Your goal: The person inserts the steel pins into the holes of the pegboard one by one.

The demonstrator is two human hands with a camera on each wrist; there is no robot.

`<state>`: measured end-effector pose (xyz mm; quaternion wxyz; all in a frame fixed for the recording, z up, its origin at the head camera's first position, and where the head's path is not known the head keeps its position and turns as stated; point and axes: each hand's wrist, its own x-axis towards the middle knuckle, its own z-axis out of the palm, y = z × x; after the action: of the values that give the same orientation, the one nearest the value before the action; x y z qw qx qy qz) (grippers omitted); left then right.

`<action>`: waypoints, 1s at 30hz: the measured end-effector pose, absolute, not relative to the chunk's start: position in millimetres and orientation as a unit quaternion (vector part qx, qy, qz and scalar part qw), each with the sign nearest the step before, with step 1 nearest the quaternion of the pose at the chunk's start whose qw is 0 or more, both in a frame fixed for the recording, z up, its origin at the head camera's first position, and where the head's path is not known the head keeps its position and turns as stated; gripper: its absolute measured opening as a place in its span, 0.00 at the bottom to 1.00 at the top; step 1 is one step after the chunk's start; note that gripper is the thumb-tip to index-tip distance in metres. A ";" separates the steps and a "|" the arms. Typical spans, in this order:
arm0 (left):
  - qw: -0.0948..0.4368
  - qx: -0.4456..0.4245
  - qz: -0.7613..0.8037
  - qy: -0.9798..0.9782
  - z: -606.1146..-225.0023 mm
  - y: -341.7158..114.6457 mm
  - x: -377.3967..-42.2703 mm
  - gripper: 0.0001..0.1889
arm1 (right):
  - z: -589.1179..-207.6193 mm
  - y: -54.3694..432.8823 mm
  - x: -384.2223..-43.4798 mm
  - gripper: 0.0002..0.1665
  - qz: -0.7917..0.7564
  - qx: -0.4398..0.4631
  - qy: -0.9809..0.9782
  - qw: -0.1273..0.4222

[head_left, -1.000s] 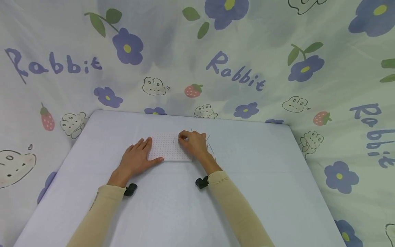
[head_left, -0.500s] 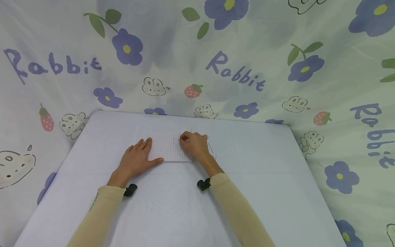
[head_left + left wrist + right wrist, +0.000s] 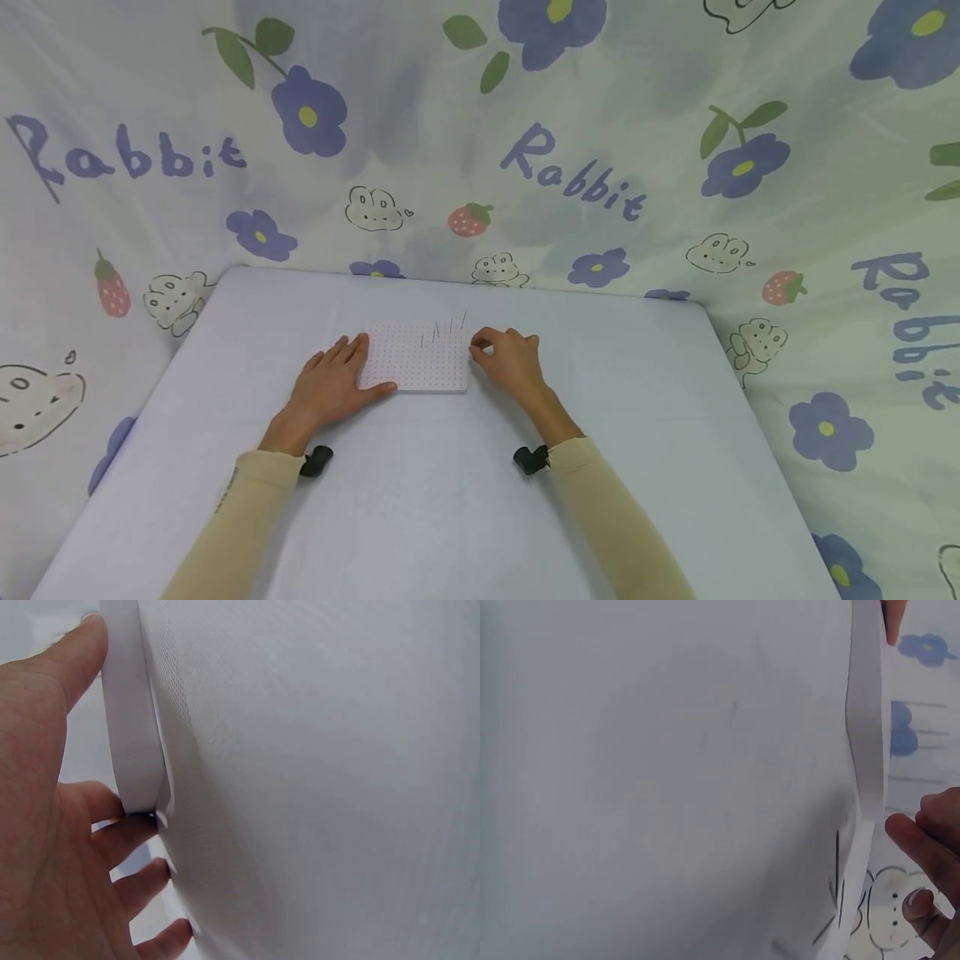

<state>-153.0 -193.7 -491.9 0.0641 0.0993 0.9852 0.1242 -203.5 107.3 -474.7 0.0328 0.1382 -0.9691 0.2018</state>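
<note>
A white pegboard (image 3: 408, 360) with rows of small holes lies on the table. Several thin dark pins (image 3: 422, 341) stand up at its far right part. My left hand (image 3: 327, 385) rests at the board's left end, its thumb along the near edge and its fingers spread at the left side. Just off the right edge hovers my right hand (image 3: 512, 362), thumb and index finger drawn close. The right wrist view shows its fingers apart from each other, and no pin is visible between them. Below that hand, loose dark pins (image 3: 838, 859) lie on the table beside the board.
The table (image 3: 420, 500) has a white cover. Behind it and at the sides hangs a cloth (image 3: 420, 117) printed with flowers, rabbits and strawberries. A small black camera (image 3: 531, 459) sits on the right wrist, another (image 3: 317, 461) on the left.
My right hand has moved right, from over the board to beyond its right edge, uncovering upright pins and covering the loose ones. My left hand has stayed in place.
</note>
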 end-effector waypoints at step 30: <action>0.064 0.104 0.127 0.984 -491.6 -193.5 -152.3 0.58 | -491.1 177.6 -203.3 0.15 0.200 0.084 -0.976 0.006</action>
<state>-152.3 -193.5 -491.6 0.0641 0.1040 0.9844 0.1267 -203.3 177.6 -491.1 0.0057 0.0835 -0.9762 0.2001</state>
